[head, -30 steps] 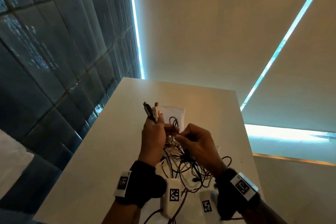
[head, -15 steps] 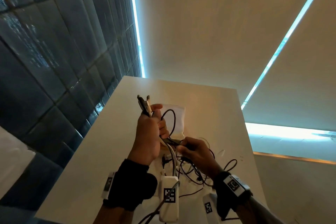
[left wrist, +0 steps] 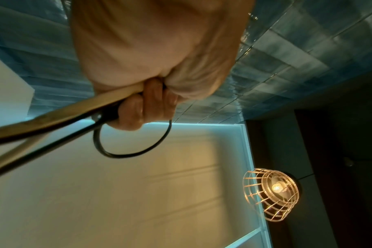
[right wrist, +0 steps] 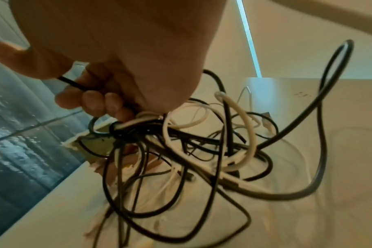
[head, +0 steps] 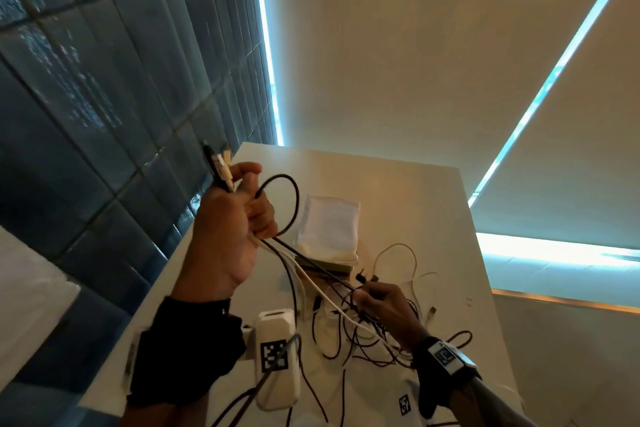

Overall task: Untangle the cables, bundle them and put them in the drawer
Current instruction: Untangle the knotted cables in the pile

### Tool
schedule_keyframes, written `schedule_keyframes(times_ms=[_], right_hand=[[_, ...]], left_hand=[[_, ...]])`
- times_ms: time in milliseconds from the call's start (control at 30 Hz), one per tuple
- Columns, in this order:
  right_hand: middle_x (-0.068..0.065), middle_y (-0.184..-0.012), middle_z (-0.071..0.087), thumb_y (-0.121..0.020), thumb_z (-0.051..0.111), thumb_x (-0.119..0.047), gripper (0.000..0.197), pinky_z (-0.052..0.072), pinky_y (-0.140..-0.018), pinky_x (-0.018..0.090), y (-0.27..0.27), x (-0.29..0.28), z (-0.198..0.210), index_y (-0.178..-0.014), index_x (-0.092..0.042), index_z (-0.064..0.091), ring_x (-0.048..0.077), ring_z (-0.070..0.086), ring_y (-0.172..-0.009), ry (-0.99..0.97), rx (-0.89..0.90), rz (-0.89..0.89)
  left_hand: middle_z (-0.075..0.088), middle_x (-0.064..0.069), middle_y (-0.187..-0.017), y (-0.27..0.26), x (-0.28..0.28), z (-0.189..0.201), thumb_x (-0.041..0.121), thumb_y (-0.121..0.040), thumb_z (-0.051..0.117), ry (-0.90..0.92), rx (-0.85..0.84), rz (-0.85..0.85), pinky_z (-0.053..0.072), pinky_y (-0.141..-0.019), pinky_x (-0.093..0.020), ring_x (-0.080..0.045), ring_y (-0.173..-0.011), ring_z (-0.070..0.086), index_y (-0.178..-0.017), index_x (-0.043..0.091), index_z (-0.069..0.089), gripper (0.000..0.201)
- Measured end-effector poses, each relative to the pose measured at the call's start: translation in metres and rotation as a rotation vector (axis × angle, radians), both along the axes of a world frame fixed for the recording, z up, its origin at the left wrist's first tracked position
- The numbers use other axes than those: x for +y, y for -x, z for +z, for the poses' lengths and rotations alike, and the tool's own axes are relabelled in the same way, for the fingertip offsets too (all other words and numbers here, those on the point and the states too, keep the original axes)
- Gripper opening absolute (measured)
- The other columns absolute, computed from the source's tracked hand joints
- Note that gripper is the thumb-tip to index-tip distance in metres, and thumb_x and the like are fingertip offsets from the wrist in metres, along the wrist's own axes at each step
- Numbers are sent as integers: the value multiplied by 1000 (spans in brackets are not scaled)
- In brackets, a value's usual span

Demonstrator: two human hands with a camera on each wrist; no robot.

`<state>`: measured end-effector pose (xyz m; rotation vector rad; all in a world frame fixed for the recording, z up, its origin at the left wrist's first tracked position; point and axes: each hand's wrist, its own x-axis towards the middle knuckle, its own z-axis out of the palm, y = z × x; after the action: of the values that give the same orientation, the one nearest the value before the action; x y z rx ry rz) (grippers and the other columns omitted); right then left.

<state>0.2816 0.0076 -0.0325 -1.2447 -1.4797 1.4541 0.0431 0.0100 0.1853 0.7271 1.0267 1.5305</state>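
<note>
left hand (head: pixel 225 236) is up at abt 10 o'clock from the cable tangle (head: pixel 360 326), grip fully curled round a few cable ends: plug ends (head: pixel 218 166) stick out the top of the fist, and a black loop (head: pixel 280 204) bows out at its 3 o'clock side. from the fist a black and a white cable run taut, long axis slanting down toward 4 o'clock, straight to the right hand (head: pixel 384 302). right hand sits low, just over the worktop (head: pixel 433 218), right at the tangle, so it's the nearer one to the knot. its grip is narrow: fingers (right wrist: pixel 96 100) curled in and pinching a thin black cable, w/ the mass of black and white loops hanging below it onto the worktop.

judgement: still untangling, nothing bundled. next move likely turns on pulling along that 10-to-4 line, left drawing up and away while right holds or feeds the knot. risk: pulling tightens the knot rather than freeing it.

drawer not in view. folded white cloth (head: pixel 329 229) lies at 12 o'clock of the tangle.
</note>
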Motion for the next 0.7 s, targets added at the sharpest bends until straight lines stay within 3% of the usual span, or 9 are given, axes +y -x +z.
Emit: schedule_keyframes(times_ms=[133,267,367,500,567,700], right_hand=[[-2,-58,49,-94,59,-20,35,35,-53,21,-12,-4,-13,-64,-2,59,9,43,-54,-11,-73,-6],[-4,-61,51,-97,54,-23,35,36,-53,22,-5,-1,-4,-69,-3,61,9,44,-57,5,-90,-20],[-2,-66,56,-99,51,-23,29,38,-54,22,-3,7,20,-80,-6,64,9,47,-57,71,-27,-119],[-11,-51,37,-98,51,-21,27,25,-44,21,9,17,60,-80,-8,65,8,30,-45,18,71,-190],[-10,-51,34,-99,49,-18,26,23,-43,19,18,19,76,-80,-6,62,7,27,-44,-11,143,-159],[-1,-59,29,-93,52,-19,25,22,-42,16,31,18,99,-70,-10,49,8,23,-48,-8,320,-9]], left_hand=[[27,10,-42,32,6,25,8,-99,34,-103,-52,38,21,-43,-15,-5,-35,21,-82,23,50,28],[29,10,-42,34,13,17,18,-103,35,-41,-33,46,25,-38,-16,-4,-35,23,-86,24,53,25],[28,9,-45,18,13,-5,16,-101,38,61,-4,14,21,-39,-16,-4,-36,23,-94,22,53,18],[30,3,-52,-14,12,-39,-3,-95,35,178,89,-96,21,-42,-21,-9,-41,27,-116,9,49,28],[32,-1,-56,-30,12,-52,-2,-97,36,224,134,-111,22,-43,-21,-10,-44,29,-123,3,46,28],[43,-6,-62,-47,14,-66,3,-99,36,253,199,-39,29,-43,-23,-14,-50,40,-120,0,48,24]])
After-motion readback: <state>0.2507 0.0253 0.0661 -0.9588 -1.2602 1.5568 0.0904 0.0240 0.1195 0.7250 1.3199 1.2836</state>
